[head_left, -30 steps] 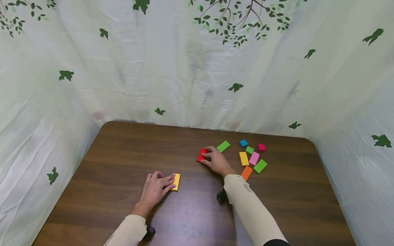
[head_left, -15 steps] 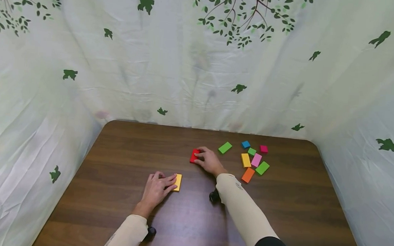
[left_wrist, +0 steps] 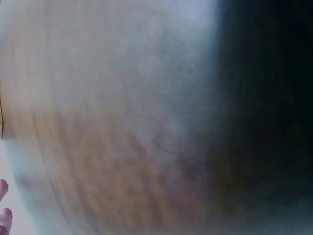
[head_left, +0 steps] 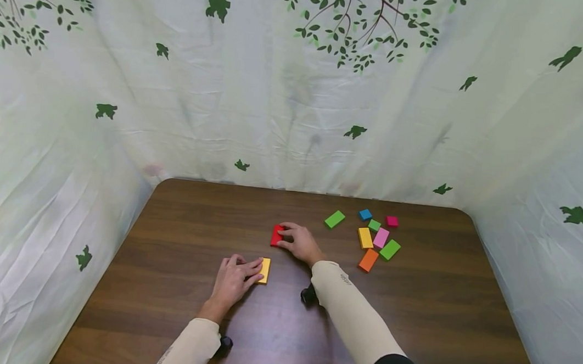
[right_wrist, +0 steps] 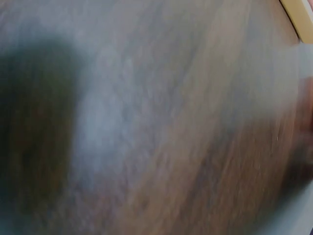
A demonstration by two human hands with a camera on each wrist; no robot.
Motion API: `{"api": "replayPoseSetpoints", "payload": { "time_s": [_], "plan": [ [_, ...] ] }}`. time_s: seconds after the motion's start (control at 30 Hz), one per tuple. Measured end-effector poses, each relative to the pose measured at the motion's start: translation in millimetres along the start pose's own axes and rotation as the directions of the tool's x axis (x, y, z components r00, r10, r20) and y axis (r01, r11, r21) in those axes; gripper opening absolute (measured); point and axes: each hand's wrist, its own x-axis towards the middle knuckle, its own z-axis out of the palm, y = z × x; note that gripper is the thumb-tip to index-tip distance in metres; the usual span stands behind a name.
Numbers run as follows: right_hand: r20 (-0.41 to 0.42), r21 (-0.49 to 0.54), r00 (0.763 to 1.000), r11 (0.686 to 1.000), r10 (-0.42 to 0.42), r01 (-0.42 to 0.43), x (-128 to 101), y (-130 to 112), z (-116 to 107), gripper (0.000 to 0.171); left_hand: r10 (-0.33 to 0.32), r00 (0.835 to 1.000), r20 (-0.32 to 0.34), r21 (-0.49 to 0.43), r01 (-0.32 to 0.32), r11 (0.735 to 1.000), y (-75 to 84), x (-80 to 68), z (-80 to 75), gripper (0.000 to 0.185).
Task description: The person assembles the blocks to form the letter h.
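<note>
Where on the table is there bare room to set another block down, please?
The table is bare along its left side, left of the left hand on the yellow block, and along the near right edge below the orange block. It is crowded at the far right, and between the hands near the red block.

Both wrist views are blurred wood grain; each hand's fingers partly hide its block.

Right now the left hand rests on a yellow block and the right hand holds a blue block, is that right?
Not quite. In the head view the right hand holds a red block, not a blue one. The left hand does rest on the yellow block.
</note>
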Motion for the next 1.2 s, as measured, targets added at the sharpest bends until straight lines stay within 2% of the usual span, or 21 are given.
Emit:
{"api": "replayPoseSetpoints", "payload": {
  "time_s": [0.23, 0.43, 0.73, 1.2],
  "plan": [
    [0.002, 0.006, 0.998, 0.998, -0.063, 0.063, -0.2, -4.9, 8.0, 0.039, -0.001, 1.0, 0.006, 0.017, 0.001, 1.0, 0.3, 0.4, 0.8, 0.034],
    [0.02, 0.052, 0.998, 0.997, -0.064, 0.062, -3.1, -10.9, 11.6, 0.041, 0.001, 1.0, 0.013, 0.03, -0.001, 1.0, 0.8, 0.6, 0.9, 0.035],
    [-0.01, 0.08, 0.995, 0.991, -0.104, 0.104, -7.1, -13.3, 14.9, 0.038, -0.001, 1.0, 0.007, 0.036, 0.001, 0.999, 1.2, 1.4, -0.5, 0.035],
    [-0.031, 0.13, 0.994, 0.986, -0.102, 0.105, -11.6, -14.2, 26.0, 0.036, -0.01, 1.0, 0.022, 0.036, 0.009, 0.999, 0.3, 0.0, 0.4, 0.036]
  ]
}}
